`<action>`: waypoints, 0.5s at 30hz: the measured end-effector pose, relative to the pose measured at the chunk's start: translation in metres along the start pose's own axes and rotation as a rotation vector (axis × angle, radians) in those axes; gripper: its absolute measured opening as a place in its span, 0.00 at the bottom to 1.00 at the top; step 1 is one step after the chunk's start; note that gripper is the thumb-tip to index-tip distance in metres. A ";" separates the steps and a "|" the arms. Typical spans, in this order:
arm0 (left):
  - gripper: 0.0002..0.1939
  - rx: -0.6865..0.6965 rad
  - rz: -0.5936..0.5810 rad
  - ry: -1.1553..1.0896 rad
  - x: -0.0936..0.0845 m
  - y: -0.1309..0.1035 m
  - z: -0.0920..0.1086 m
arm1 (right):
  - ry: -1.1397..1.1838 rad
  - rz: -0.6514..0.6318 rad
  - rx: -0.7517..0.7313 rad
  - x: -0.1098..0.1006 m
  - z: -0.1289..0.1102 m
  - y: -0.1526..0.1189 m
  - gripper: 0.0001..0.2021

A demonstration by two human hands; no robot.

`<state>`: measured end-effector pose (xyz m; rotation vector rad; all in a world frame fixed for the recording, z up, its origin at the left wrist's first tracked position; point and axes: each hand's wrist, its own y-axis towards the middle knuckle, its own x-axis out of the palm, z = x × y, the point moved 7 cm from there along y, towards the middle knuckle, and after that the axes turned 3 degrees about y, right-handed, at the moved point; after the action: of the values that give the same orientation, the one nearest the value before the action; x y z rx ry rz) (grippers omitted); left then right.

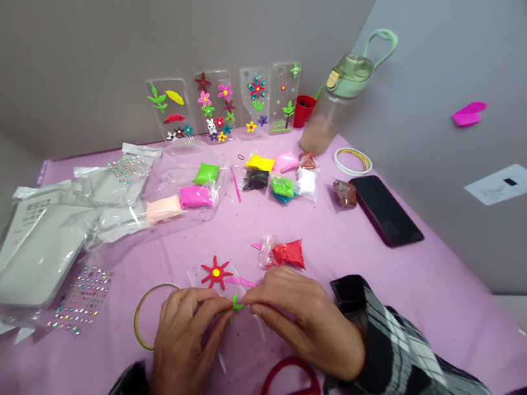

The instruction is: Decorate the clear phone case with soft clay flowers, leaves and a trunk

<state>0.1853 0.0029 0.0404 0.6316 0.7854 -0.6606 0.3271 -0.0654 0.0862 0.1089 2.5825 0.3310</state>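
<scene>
Over a clear phone case (240, 351), my left hand (186, 345) pinches a small piece of green clay (237, 302) between thumb and fingertip. My right hand (305, 322) is closed in a pinch too, its fingertips against the other side of the clay. Higher on the case sits a red clay flower (216, 273) with a yellow centre. A pink pointed tool (240, 282) lies beside the flower, partly behind my right fingers. Red-handled scissors (290, 386) lie just below my right hand. A tape roll (137, 323) is partly covered by my left hand.
Decorated phone cases (216, 106) lean on the back wall beside a red cup (304, 110) and a bottle (336, 102). Several clay packets (258, 162) lie mid-table; a red packet (288, 255) is nearer. A phone (387, 209) lies right, bagged cases (41, 255) and gem stickers (84, 294) left.
</scene>
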 end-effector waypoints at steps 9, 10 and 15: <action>0.06 0.037 0.008 0.004 -0.004 -0.001 0.003 | -0.019 0.013 -0.006 0.000 0.002 -0.001 0.08; 0.06 0.046 0.011 0.005 -0.004 -0.002 0.003 | -0.021 0.012 -0.004 0.000 0.002 -0.001 0.08; 0.08 0.066 0.006 0.007 -0.002 -0.003 0.003 | -0.025 0.004 0.000 0.000 0.001 0.000 0.08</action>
<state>0.1832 -0.0007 0.0434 0.6969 0.7704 -0.6813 0.3275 -0.0650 0.0851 0.1168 2.5583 0.3296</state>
